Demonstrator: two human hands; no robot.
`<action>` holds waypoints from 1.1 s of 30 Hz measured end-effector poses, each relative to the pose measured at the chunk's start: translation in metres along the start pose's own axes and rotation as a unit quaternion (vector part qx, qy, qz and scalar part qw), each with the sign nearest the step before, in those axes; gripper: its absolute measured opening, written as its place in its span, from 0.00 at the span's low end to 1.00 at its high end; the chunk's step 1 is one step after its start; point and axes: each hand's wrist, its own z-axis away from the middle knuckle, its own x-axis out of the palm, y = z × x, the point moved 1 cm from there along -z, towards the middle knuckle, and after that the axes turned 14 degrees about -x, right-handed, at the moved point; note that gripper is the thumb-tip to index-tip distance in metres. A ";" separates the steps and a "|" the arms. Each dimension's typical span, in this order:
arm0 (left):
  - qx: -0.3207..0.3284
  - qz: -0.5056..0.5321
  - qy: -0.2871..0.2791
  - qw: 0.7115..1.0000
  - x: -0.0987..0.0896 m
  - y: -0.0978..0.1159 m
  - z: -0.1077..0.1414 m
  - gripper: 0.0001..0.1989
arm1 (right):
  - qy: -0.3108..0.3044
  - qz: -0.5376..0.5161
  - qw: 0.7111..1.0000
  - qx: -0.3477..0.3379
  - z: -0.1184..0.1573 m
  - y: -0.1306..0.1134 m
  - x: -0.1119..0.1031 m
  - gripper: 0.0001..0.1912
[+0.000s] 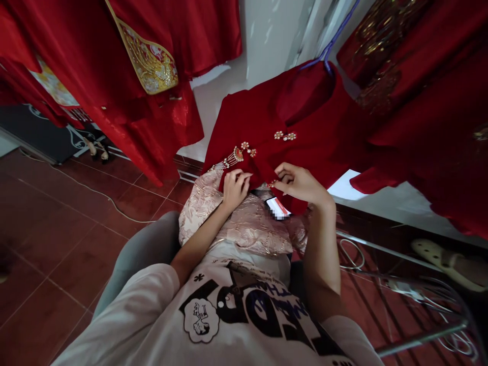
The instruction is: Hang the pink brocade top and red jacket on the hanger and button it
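A deep red velvet-like jacket [259,117] hangs in front of me on a purple hanger [326,53], its lower part reaching my lap. Flower-shaped beaded clasps [285,136] and a fan-shaped tasselled ornament [238,154] decorate its front. My left hand [236,188] has its fingers curled onto the lower left of the cloth. With bent fingers, my right hand [301,185] grips the lower front edge beside another beaded clasp [272,184]; its fingertips are partly hidden. Below them, a phone [278,208] with a lit screen lies on pink brocade fabric [244,223] over my lap.
Red garments with gold embroidery [152,66] hang at the left, and more red clothing [412,101] hangs at the right. A metal rack [423,340] stands low on the right near a pale clog [430,251]. A cable [110,198] crosses the tiled floor.
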 end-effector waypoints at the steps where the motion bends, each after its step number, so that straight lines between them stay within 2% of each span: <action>1: 0.009 -0.020 -0.035 0.999 0.002 -0.001 0.000 0.13 | 0.001 -0.006 1.000 -0.001 -0.001 0.000 0.001 0.13; 3: 0.009 -0.046 -0.074 0.996 0.006 -0.004 -0.002 0.13 | 0.002 -0.013 1.000 -0.004 -0.002 0.001 0.002 0.13; 5: 0.005 -0.041 -0.090 0.995 0.010 -0.008 -0.003 0.14 | 0.007 -0.015 1.000 -0.005 -0.002 0.002 0.003 0.13; 7: -0.006 -0.004 -0.073 0.997 0.011 -0.011 -0.003 0.14 | 0.005 -0.021 1.000 -0.003 -0.002 0.002 0.003 0.14; 11: -0.063 0.079 0.007 0.995 0.007 -0.012 0.000 0.07 | -0.008 -0.026 1.000 0.012 -0.002 0.005 0.004 0.17; 14: -0.080 0.117 0.001 0.990 0.005 -0.011 0.000 0.05 | -0.017 -0.044 0.999 0.014 -0.002 0.007 0.007 0.18; 17: -0.080 0.162 -0.003 0.984 0.005 -0.011 0.000 0.07 | -0.018 -0.078 0.997 0.006 -0.004 0.010 0.010 0.18; 21: -0.059 0.207 -0.022 0.976 0.008 -0.014 0.001 0.11 | 0.011 -0.122 0.992 0.016 -0.010 0.020 0.024 0.12; 25: -0.032 0.189 -0.013 0.981 0.008 -0.017 0.002 0.09 | 0.080 -0.108 0.988 0.081 -0.024 0.036 0.052 0.08; 28: -0.019 0.117 -0.003 0.993 0.008 -0.019 0.002 0.08 | 0.134 -0.058 0.984 0.102 -0.032 0.044 0.070 0.09; 31: 0.001 0.050 0.003 0.999 0.008 -0.019 0.002 0.08 | 0.135 -0.041 0.985 0.097 -0.034 0.045 0.076 0.10; 33: 0.004 0.056 0.014 0.998 0.007 -0.019 0.002 0.07 | 0.118 -0.034 0.987 0.100 -0.033 0.044 0.075 0.10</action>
